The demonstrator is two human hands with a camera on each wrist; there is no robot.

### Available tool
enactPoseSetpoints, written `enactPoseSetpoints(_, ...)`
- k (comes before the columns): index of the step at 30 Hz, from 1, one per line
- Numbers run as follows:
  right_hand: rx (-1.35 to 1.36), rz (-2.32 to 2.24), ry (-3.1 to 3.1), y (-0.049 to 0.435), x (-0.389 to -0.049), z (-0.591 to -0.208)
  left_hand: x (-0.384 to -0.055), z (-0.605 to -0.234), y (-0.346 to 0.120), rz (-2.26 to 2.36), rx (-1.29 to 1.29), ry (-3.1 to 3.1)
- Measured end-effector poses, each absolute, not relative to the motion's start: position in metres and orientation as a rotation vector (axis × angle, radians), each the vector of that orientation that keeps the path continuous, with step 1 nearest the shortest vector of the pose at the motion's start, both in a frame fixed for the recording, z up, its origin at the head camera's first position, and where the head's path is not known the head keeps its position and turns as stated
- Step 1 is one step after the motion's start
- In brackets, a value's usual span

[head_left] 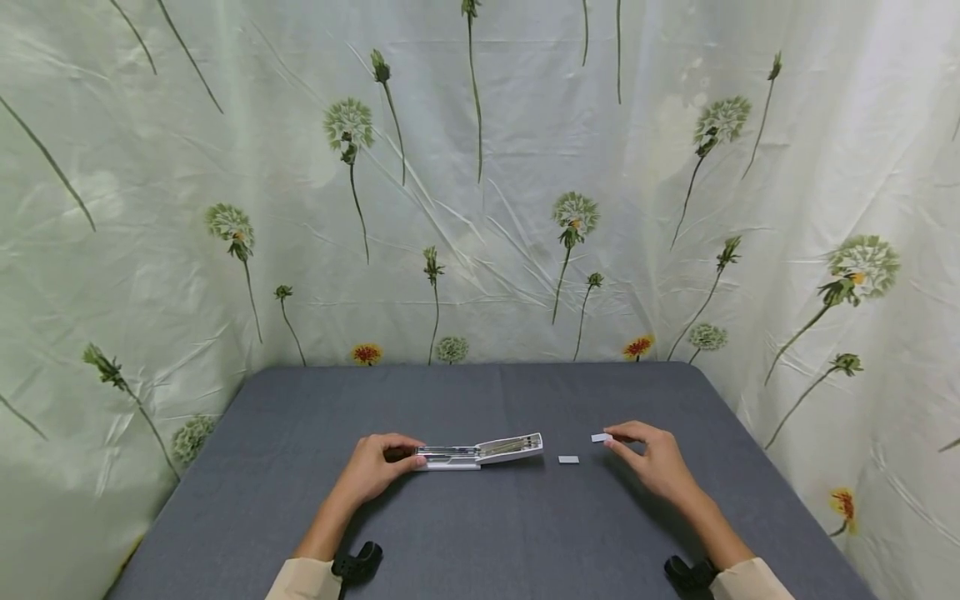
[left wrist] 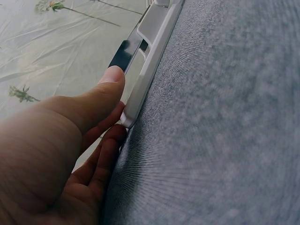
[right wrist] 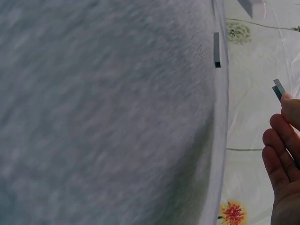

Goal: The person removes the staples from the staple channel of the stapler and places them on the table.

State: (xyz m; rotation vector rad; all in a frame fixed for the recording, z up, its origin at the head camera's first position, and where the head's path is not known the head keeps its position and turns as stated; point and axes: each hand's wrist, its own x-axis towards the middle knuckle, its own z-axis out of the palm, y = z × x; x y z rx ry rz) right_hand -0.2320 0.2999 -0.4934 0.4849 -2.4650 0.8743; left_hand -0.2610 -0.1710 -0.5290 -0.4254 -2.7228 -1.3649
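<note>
A white stapler (head_left: 448, 467) with metal inner parts lies on the table, its top folded back to the right and tilted up. My left hand (head_left: 377, 465) holds the left end between thumb and fingers. In the left wrist view the thumb rests by the dark end of the metal rail, and the fingertips touch the white base (left wrist: 149, 70). My right hand (head_left: 655, 468) pinches a short strip of staples (head_left: 599, 437) above the table, right of the stapler. Another staple strip (head_left: 568, 460) lies on the cloth between the stapler and that hand.
Dark grey-blue cloth covers the table (head_left: 495, 542). Behind it and along the sides hangs a pale curtain (head_left: 495, 233) printed with dandelions. A black strap with a camera mount (head_left: 358, 562) sits on the left wrist, and a similar mount (head_left: 688, 575) on the right.
</note>
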Motion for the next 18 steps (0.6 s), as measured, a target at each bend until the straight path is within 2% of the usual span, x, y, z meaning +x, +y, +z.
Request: enactPoseSetpoints(18, 0.445, 0.880, -2.602, 0.3070, -0.2302, -0.5025, -0.2615, -0.5299, -0.1708, -1.378, -0.443, -2.707)
